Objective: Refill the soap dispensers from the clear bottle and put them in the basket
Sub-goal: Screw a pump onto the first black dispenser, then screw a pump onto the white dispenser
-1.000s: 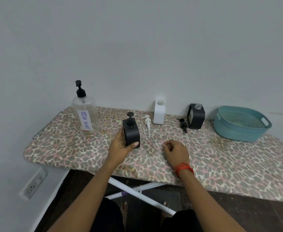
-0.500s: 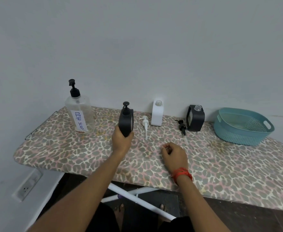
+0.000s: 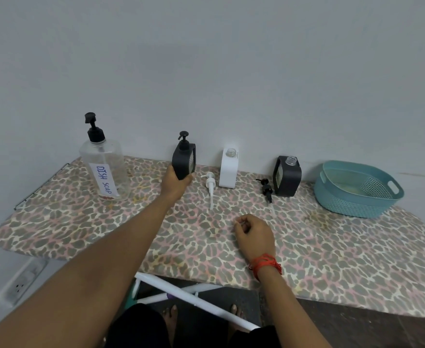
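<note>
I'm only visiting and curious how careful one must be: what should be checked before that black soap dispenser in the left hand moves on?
1. Left hand grips the black dispenser: ok.
2. Its black pump is on: ok.
3. It is filled: cannot tell.
4. Basket has room: ok.
5. Right hand free: ok.
6. White dispenser closed: not ok, white pump lies beside it.
</note>
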Demonstrator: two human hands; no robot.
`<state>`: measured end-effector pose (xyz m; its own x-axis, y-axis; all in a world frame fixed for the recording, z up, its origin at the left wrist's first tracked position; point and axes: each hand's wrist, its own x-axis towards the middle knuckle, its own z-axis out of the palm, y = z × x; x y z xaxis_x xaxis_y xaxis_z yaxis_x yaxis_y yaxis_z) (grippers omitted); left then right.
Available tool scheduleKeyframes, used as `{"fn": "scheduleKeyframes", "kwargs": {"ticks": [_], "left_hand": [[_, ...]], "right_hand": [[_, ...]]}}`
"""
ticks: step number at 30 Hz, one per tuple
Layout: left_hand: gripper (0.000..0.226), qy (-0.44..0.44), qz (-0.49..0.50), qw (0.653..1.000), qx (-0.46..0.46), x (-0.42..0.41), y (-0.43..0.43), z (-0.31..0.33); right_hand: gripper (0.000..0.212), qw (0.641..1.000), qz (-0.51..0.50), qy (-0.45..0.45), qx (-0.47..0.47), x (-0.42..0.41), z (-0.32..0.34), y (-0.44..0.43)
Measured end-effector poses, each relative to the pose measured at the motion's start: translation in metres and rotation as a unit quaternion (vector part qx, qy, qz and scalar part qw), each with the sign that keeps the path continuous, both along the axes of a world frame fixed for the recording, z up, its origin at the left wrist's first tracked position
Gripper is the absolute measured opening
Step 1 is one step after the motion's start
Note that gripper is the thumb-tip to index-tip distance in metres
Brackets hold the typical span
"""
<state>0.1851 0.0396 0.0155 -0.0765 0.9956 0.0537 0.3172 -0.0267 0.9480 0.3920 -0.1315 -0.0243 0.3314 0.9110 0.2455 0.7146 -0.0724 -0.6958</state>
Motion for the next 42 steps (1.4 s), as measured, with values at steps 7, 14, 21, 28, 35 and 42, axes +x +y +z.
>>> {"fn": "scheduleKeyframes", "kwargs": {"ticks": [7, 14, 21, 28, 35, 42], "left_hand": [[0.076, 0.072, 0.048, 0.996, 0.011, -0.012, -0.042, -0.001], [0.061, 0.227, -0.079, 0.969, 0.054, -0.028, -0.111, -0.030], [0.039, 0.234, -0.086, 0.964, 0.087, -0.028, -0.111, -0.032], [0.036, 0.223, -0.070, 0.967, 0.103, -0.027, -0.110, -0.034], [0.056, 0.101, -0.060, 0.992, 0.053, -0.031, -0.116, -0.025], [0.138, 0.046, -0.106, 0.991, 0.062, -0.036, -0.122, -0.022]], "right_hand": [[0.008, 1.000, 0.003, 0.008, -0.015, -0.002, 0.009, -0.004], [0.030, 0.990, -0.078, 0.094, -0.069, -0.014, 0.034, 0.022], [0.067, 0.990, -0.081, 0.110, -0.042, -0.023, 0.099, 0.121], [0.041, 0.990, -0.095, 0.073, -0.077, -0.021, 0.106, 0.158], [0.030, 0.993, -0.064, 0.097, -0.012, -0.011, 0.119, 0.103], [0.034, 0.994, 0.033, 0.100, -0.001, -0.063, 0.113, 0.035]]}}
